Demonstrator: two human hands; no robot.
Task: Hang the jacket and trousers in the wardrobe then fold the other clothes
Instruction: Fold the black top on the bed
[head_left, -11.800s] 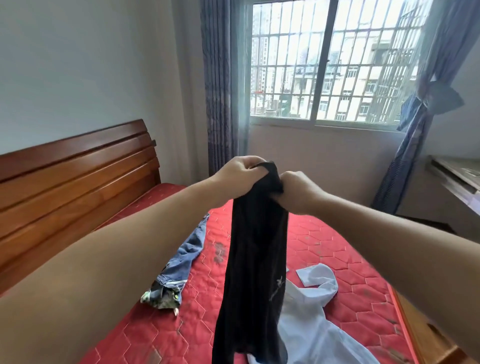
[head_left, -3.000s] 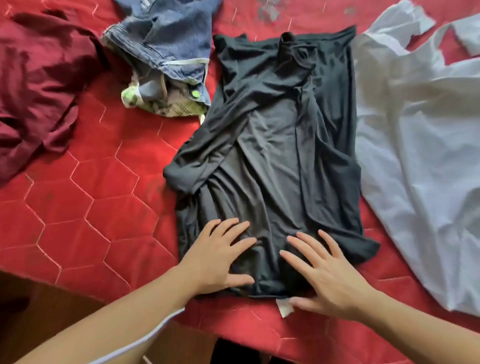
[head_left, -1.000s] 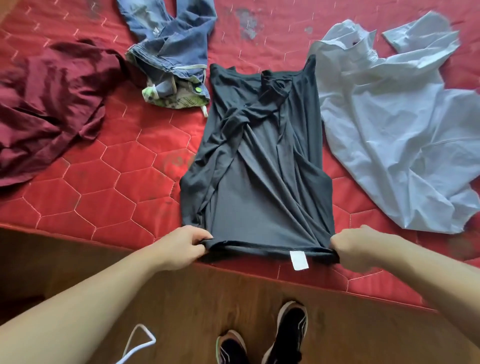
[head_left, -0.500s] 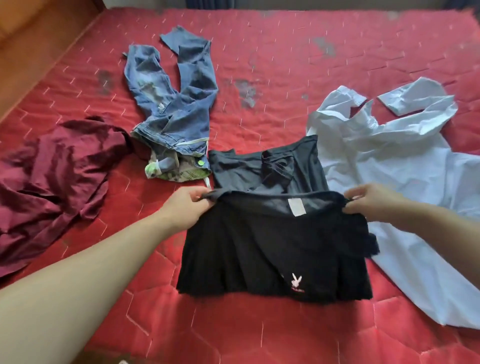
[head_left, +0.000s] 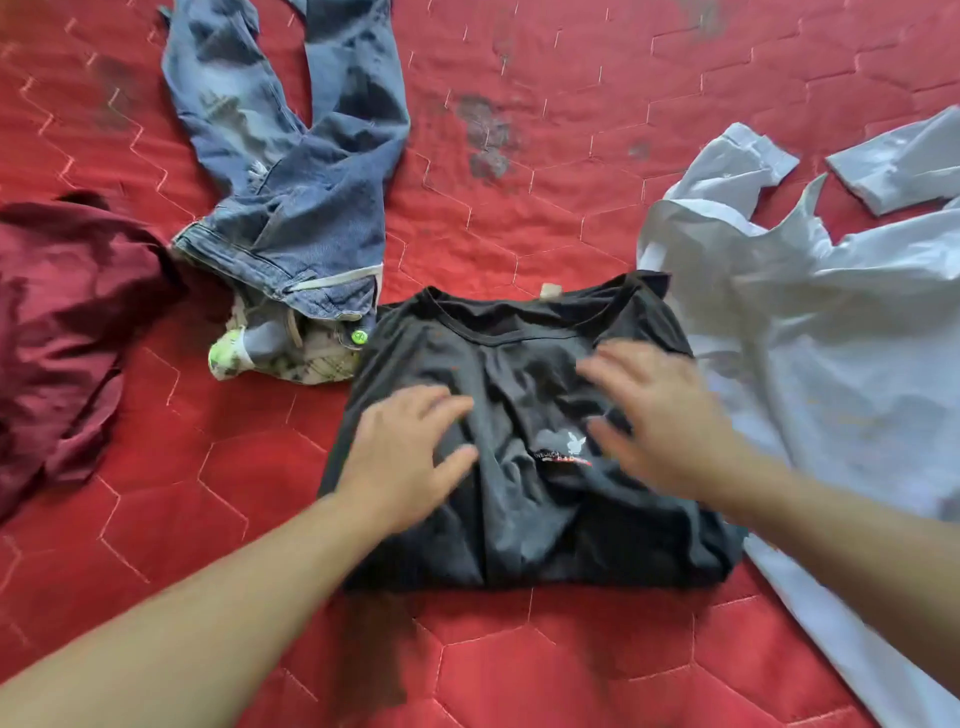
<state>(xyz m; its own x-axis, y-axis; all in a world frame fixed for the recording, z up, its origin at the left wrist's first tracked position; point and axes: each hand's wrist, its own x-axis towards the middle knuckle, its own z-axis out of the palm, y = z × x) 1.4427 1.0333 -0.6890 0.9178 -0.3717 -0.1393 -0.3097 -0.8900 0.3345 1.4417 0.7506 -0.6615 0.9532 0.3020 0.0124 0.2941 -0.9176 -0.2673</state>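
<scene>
Flat, both hands (head_left: 405, 457) atop black shirt (head_left: 524, 519).

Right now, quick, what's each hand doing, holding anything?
Left hand: open, fingers spread flat on the folded black T-shirt, holding nothing.
Right hand: open over the same shirt, blurred, so contact cannot be told.

Black T-shirt (head_left: 524, 431) lies folded on red quilted mattress (head_left: 545, 208), neckline at far edge, small logo showing. Left hand (head_left: 410, 457) flat on its left half, fingers spread. Right hand (head_left: 660, 415) blurred over right half; contact unclear. Jeans (head_left: 291, 171) crumpled far-left, touching the shirt's corner. Maroon garment (head_left: 62, 332) at left edge. White shirt (head_left: 831, 353) spread right.
</scene>
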